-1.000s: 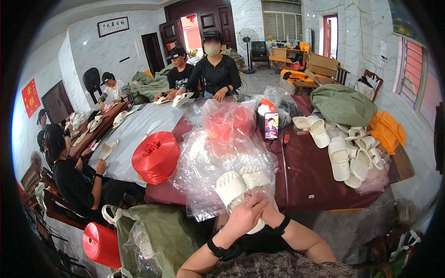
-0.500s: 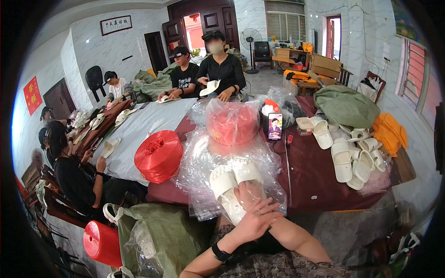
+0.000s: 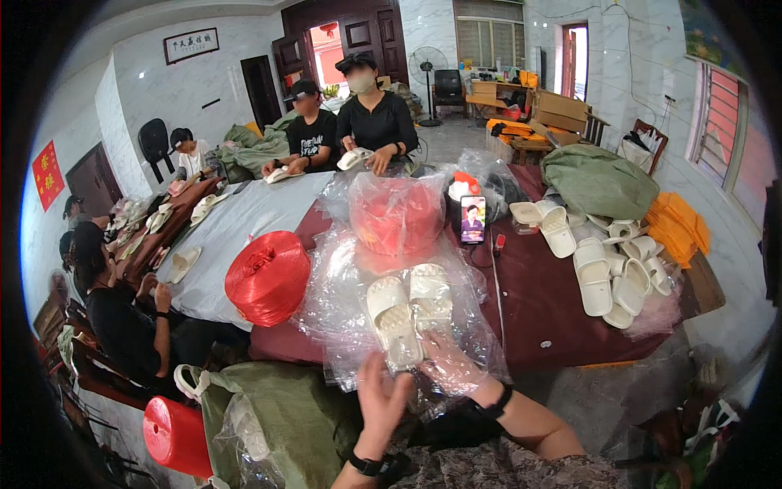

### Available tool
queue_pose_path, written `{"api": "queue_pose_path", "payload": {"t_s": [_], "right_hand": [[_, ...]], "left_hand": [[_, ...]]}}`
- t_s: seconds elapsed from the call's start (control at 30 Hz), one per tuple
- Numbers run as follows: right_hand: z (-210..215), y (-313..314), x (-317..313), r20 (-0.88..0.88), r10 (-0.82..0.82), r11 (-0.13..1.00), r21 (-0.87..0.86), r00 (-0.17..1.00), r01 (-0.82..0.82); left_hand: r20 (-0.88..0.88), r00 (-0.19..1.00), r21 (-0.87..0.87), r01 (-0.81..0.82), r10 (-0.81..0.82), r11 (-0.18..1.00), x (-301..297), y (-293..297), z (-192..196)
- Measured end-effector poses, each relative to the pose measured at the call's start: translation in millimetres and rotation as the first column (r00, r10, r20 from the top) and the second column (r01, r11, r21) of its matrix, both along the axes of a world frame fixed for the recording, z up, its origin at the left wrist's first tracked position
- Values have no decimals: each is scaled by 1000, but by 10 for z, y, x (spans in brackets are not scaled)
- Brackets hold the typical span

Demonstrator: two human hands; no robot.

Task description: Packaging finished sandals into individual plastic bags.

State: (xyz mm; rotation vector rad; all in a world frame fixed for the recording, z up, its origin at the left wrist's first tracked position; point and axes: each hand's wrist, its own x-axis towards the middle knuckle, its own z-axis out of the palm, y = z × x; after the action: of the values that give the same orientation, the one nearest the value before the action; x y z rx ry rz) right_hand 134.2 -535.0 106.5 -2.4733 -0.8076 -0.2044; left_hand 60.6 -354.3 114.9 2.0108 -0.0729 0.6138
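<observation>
A pair of off-white slippers lies in a clear plastic bag (image 3: 481, 338) in front of me. The left slipper (image 3: 391, 310) and the right slipper (image 3: 430, 287) rest side by side, toes pointing away. My left hand (image 3: 381, 401) is open beside the left slipper's heel, thumb and fingers apart. My right hand (image 3: 450, 368) lies over the right slipper's heel, fingers stretched forward and clear film over part of them. It looks open, though the film blurs its fingertips.
A red twine roll (image 3: 267, 277) stands left; a bagged red roll (image 3: 395, 213) sits beyond the slippers. Right are a phone (image 3: 472, 220), loose slippers (image 3: 593, 277) and a green sack (image 3: 599, 181). Another green sack (image 3: 281, 407) is near-left. Co-workers (image 3: 371, 118) handle slippers across the table.
My left hand has drawn back from on top of my right wrist to the left. My right hand has pulled back toward the slippers' heels; the slippers now lie flatter.
</observation>
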Motion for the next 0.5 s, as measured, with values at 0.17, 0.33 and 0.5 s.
{"api": "queue_pose_path", "payload": {"t_s": [0.17, 0.33, 0.5], "right_hand": [[559, -735, -543, -764, 381, 905, 192, 522, -379], [577, -1465, -734, -665, 453, 736, 655, 594, 171], [24, -1472, -245, -543, -273, 473, 643, 794, 603]], "left_hand": [[-317, 948, -298, -97, -3, 950, 194, 384, -813], [-356, 892, -654, -25, -278, 756, 200, 222, -801], [-336, 856, -688, 63, -394, 723, 261, 225, -863]]}}
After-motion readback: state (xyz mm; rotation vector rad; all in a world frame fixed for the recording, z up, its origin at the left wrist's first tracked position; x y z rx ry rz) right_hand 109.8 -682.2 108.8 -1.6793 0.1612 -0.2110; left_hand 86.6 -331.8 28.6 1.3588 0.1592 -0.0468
